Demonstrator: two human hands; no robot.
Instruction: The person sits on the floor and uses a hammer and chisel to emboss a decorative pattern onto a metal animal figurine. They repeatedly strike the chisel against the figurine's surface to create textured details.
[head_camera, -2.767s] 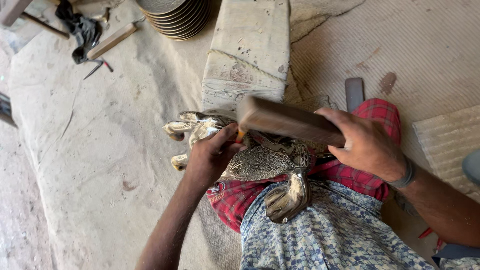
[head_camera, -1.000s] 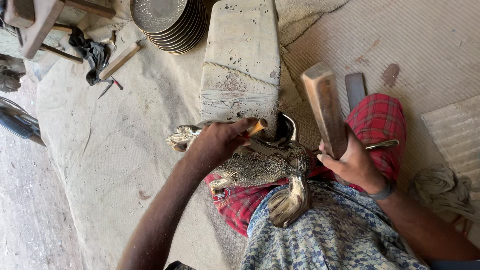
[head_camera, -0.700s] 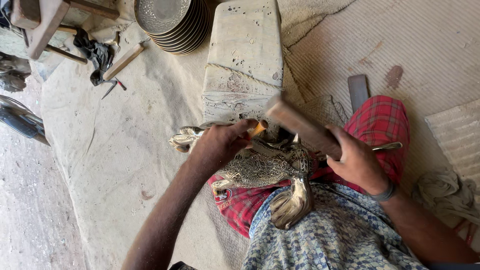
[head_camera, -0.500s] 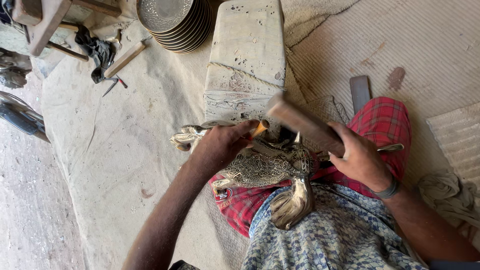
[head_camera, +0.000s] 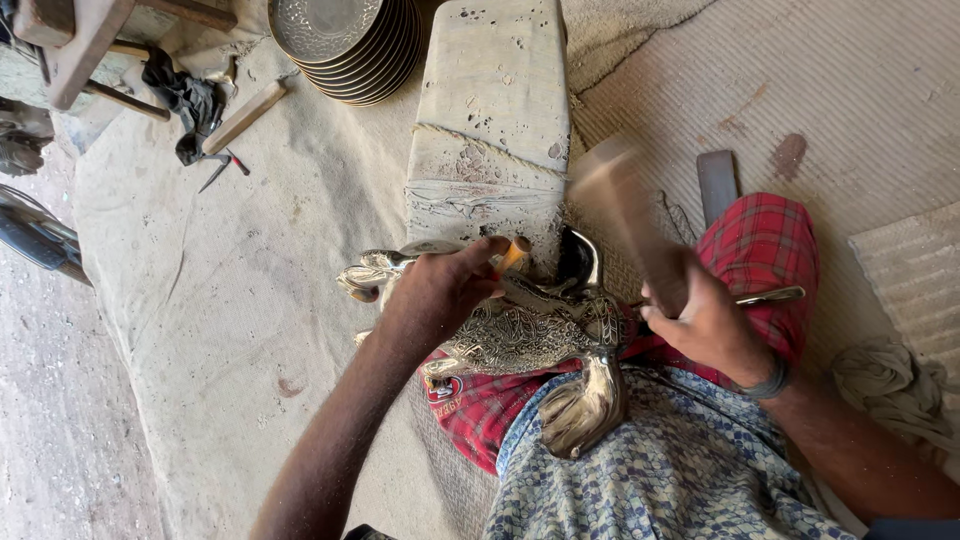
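Left hand (head_camera: 440, 290) pins a punch (head_camera: 513, 254) on the ornate metal figure (head_camera: 520, 335); right hand (head_camera: 710, 325) grips a blurred mallet (head_camera: 625, 210).

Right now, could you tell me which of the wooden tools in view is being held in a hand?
The mallet in the right hand, blurred and raised over the brass piece. The other wooden handle lies untouched on the cloth near the plates.

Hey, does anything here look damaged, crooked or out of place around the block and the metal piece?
The block is pitted and cracked near its front edge. A small pointed tool lies loose on the cloth.
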